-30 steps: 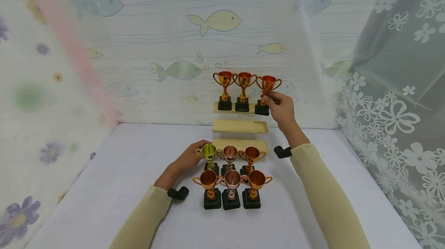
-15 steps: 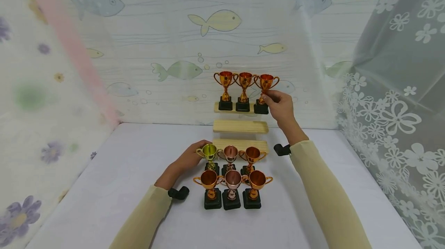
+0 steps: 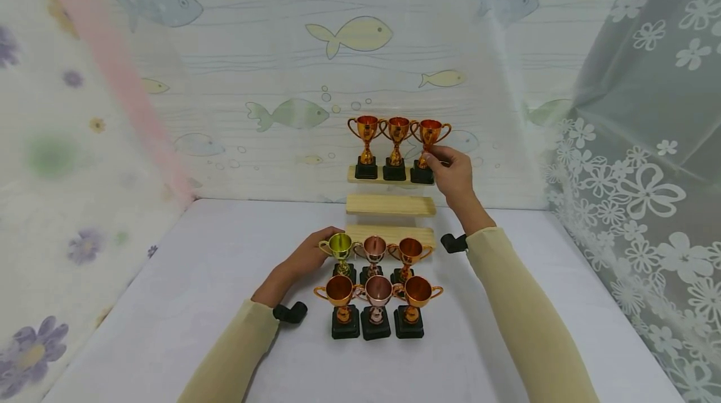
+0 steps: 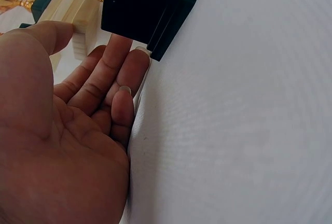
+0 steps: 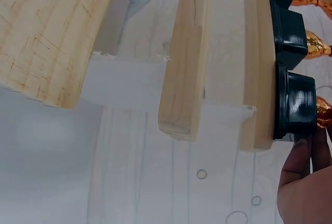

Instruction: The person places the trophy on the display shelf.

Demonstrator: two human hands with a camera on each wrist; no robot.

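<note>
Orange-gold trophy cup (image 3: 430, 133), black base (image 5: 300, 103) against top wooden shelf (image 5: 259, 79), pinched in right hand (image 3: 456, 179), left hand (image 3: 306, 256) beside yellow-gold trophy cup (image 3: 340, 245), fingers (image 4: 106, 71) slack, ungripping.

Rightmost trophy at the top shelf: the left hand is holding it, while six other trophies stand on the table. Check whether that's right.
The hand is wrong: the head view shows the right hand, not the left hand, holding the rightmost trophy at the top shelf. Six other trophies do stand on the table.
</note>
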